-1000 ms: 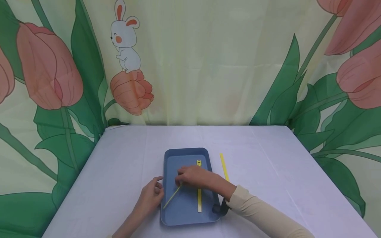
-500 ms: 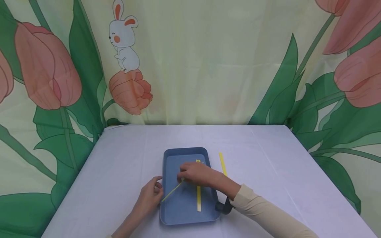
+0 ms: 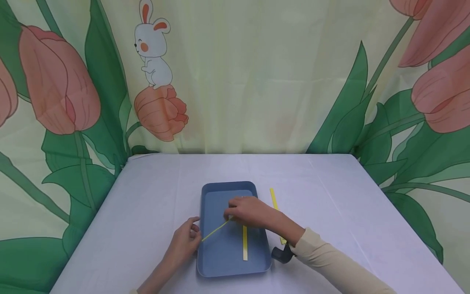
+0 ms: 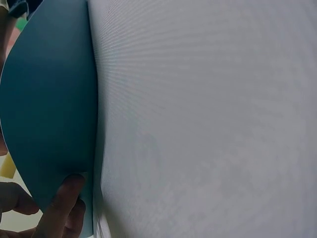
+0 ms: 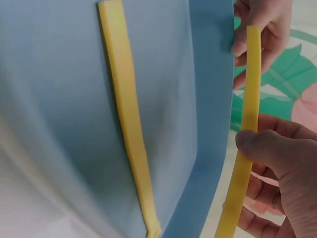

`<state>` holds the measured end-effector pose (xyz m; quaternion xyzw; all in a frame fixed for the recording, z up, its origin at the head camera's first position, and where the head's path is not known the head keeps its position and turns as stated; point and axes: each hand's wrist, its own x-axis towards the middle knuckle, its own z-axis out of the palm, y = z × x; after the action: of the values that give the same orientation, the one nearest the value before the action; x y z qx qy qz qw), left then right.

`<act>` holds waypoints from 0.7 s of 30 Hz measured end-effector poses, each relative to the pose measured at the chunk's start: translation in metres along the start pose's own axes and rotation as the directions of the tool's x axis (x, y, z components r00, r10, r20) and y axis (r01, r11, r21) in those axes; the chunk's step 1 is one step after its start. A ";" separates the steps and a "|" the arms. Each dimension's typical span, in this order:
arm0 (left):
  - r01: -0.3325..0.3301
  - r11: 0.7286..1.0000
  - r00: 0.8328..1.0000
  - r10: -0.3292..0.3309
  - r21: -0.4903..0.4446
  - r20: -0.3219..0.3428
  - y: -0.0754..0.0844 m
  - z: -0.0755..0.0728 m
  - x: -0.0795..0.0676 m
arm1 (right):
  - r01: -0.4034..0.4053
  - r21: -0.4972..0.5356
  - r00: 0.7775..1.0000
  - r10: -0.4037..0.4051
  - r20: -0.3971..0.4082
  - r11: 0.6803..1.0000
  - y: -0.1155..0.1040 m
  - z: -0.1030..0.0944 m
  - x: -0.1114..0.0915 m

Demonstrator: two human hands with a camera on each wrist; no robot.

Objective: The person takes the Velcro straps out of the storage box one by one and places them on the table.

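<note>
My right hand (image 3: 249, 211) pinches a thin yellow strap (image 5: 251, 84) between thumb and fingers, over the blue tray (image 3: 224, 261). In the head view this strap is seen edge-on, slanting down to the tray's left rim. A second yellow strap (image 5: 126, 89) lies flat on the tray floor, its far part hidden under the right hand in the head view. My left hand (image 3: 187, 240) rests loosely at the tray's left side. In the left wrist view its fingertips touch the outer wall, and the thumb is near the rim.
Another yellow strap (image 3: 273, 198) lies on the white tablecloth (image 3: 323, 204) right of the tray, partly covered by the right forearm. A dark device (image 3: 282, 255) sits below the right wrist, beside the tray's right rim. Behind the table hangs a tulip-print curtain (image 3: 238, 81).
My right hand has moved up and to the right, drawing the pinched strap with it. The strap's lower end has risen along the tray's left side. The left hand stays in place.
</note>
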<state>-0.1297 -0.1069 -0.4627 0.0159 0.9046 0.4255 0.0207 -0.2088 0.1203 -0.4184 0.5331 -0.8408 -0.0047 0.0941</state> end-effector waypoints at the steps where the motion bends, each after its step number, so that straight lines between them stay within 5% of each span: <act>1: -0.003 1.000 1.000 0.003 0.001 -0.002 0.000 0.000 0.000 | 0.001 0.001 1.000 -0.001 -0.006 1.000 0.001 0.000 -0.001; 21: 0.007 1.000 1.000 -0.007 0.013 -0.009 0.000 0.002 0.002 | -0.058 0.119 0.993 0.069 -0.091 0.991 0.023 0.002 -0.029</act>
<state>-0.1314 -0.1050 -0.4642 0.0111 0.9074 0.4198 0.0179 -0.2174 0.1558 -0.4219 0.5101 -0.8508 0.0726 0.1030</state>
